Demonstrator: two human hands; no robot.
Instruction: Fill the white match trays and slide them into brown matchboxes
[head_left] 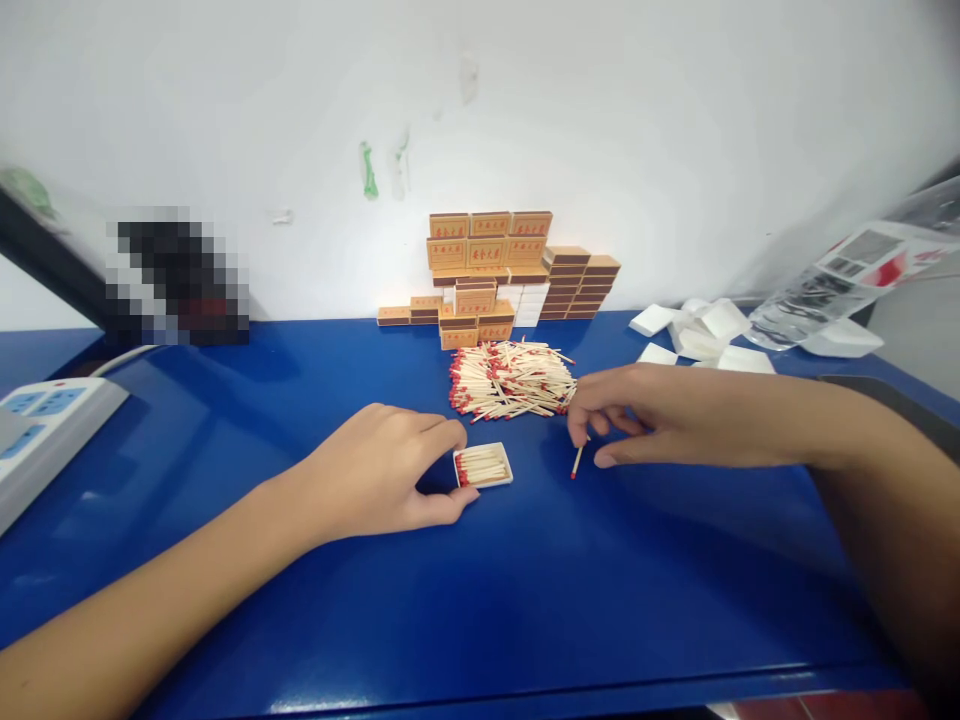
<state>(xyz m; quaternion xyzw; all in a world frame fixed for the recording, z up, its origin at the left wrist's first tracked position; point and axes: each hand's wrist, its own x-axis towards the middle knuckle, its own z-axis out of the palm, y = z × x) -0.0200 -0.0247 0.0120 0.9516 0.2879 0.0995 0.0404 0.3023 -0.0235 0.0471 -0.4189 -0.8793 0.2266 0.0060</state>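
My left hand (397, 465) grips a small white matchbox tray (511, 468) at its left end, thumb on the near side and fingers on the far side. Matches (484, 467) lie in the tray, their red heads toward my left hand. To the right, my right hand (622, 412) is held low over the table with curled fingers, the thumb standing apart from them. A single match (577, 463) is at the tip of the index finger, its red head toward me. Behind both hands is a heap of loose red-headed matches (514, 378), close to my right fingers.
Closed matchboxes (487, 252) are stacked against the wall behind the heap. Empty white trays (697, 330) lie at the back right beside a tilted plastic bottle (825, 275). A power strip (56, 425) sits at the left of the blue table (480, 610).
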